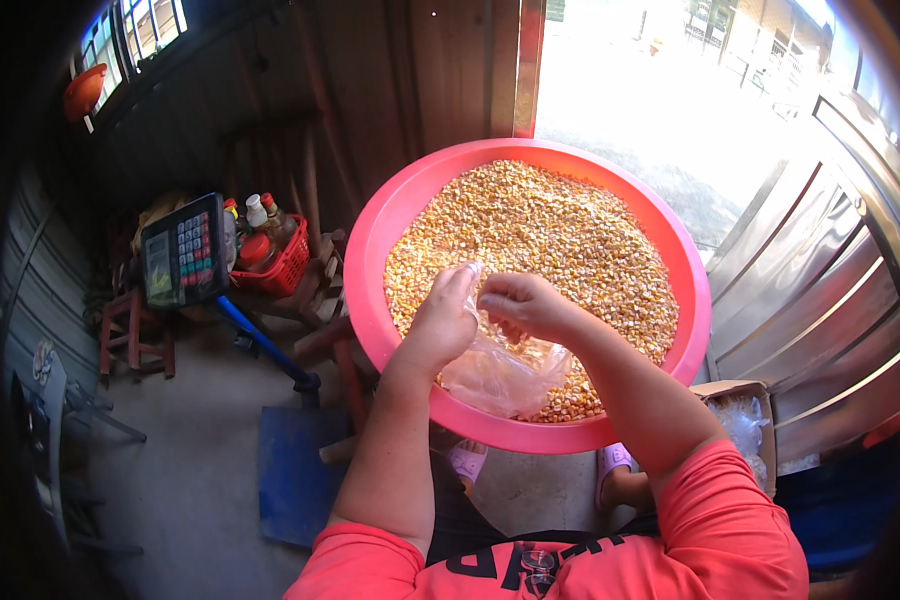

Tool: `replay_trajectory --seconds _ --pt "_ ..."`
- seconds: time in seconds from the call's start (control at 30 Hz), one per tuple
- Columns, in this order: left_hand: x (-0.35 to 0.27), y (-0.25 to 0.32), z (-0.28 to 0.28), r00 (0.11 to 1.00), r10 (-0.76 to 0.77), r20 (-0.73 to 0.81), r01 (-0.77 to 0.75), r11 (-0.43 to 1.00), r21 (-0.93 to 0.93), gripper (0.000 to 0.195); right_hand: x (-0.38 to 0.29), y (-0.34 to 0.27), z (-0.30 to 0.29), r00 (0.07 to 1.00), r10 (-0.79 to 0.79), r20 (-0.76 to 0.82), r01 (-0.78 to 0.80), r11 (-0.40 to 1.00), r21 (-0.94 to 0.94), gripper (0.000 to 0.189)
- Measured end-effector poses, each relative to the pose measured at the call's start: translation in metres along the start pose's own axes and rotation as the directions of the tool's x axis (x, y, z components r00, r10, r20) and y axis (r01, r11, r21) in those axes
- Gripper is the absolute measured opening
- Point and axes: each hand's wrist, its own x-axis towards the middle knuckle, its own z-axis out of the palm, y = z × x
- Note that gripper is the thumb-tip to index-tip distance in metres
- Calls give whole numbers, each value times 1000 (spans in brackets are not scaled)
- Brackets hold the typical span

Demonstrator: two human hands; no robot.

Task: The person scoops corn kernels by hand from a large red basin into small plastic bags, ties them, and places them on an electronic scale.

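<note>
Dried corn kernels (540, 217) fill a large round pink plastic basin (371, 300) in front of me. Over the near left part of the kernels, my left hand (450, 311) grips the edge of a clear plastic bag (499, 375), whose body hangs down onto the corn. Just to its right, my right hand (525, 300) is above the kernels with its fingers curled downward by the bag's upper part. Whether its fingers hold the bag or some kernels cannot be told, as the fingertips are partly hidden.
A platform scale with a keypad display (184, 251) and blue plate (300, 465) stands at the left. Behind it, a red basket (277, 270) holds bottles and jars. A cardboard box (765, 435) with plastic bags is at the right, near a metal door (817, 300). A wooden stool (135, 334) stands far left.
</note>
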Motion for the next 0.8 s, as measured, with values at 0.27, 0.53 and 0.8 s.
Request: replay_trajectory --seconds 0.27,0.53,0.8 --pt "2 -10 6 996 75 -54 -76 997 -23 51 8 29 -27 995 -84 -53 69 968 -242 13" --pt "0 -6 4 995 88 -47 -89 996 -16 52 7 56 -74 854 -64 -516 -349 666 -659 17" --pt "1 -10 6 992 115 -54 -116 993 -24 53 19 81 -42 917 211 -340 -399 432 -809 22"
